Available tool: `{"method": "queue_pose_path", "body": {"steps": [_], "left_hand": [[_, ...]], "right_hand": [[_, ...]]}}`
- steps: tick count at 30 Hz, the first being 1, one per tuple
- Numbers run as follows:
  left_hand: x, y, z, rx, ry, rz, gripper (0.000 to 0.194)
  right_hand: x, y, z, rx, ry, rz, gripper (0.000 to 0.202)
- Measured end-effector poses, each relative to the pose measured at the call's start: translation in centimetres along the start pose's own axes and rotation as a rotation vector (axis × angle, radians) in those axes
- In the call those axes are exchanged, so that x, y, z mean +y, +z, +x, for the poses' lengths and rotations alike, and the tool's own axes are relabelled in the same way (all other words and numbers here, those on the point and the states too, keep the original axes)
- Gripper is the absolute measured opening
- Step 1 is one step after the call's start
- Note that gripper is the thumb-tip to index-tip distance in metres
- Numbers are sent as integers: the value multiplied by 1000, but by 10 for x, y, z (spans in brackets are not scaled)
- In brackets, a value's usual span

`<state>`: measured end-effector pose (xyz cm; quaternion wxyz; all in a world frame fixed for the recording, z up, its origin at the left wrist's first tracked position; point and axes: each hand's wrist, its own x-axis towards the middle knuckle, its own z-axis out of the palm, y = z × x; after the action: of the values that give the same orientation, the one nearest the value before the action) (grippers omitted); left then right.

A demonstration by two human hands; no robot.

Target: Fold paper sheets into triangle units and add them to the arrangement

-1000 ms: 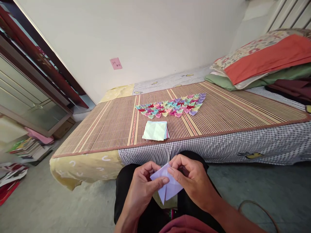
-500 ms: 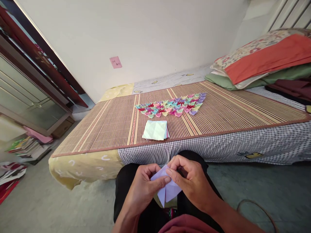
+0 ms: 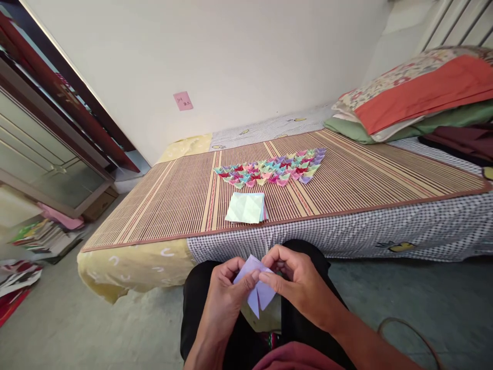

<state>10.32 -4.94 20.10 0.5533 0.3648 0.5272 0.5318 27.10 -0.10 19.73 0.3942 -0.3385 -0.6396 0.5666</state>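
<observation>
A partly folded sheet of lilac origami paper (image 3: 254, 268) is held above my lap, its lower end split into two flaps. My left hand (image 3: 231, 288) pinches its left side, thumb on top and fingers beneath. On the other side my right hand (image 3: 295, 280) grips the paper between thumb and fingers, the two thumbs almost meeting at the middle. Beyond my hands, a stack of creased paper squares (image 3: 246, 207), pale green on top, lies near the bed's front edge. Rows of small folded paper pieces (image 3: 273, 168) in many colours stand behind the stack.
A striped mat (image 3: 162, 205) covers the bed, over checked and yellow cloth. Pillows (image 3: 419, 97) and dark folded clothing (image 3: 462, 144) lie at the right. A pink note (image 3: 183, 101) is on the wall. Books (image 3: 38, 236) are piled at the left, and a cable (image 3: 412, 334) curves across the floor.
The lilac paper has shifted up and slightly left, and its top corner now stands clear of my fingers. It looks narrower, its lower flaps closer in. Both hands still grip it.
</observation>
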Motion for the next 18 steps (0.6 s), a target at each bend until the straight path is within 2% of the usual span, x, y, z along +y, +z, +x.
{"method": "queue_pose_path", "body": {"steps": [7,16,18], "left_hand": [[0,4,-5,84,197,172,41],[-6,7,-4,82,113,-2,39],[-8,8,-4,90,91,-36,38]], "right_hand": [[1,-1,-2,29,-111,-100,23],[0,2,-4,153,-25,83,26],[1,2,-3,139,24,151,28]]}}
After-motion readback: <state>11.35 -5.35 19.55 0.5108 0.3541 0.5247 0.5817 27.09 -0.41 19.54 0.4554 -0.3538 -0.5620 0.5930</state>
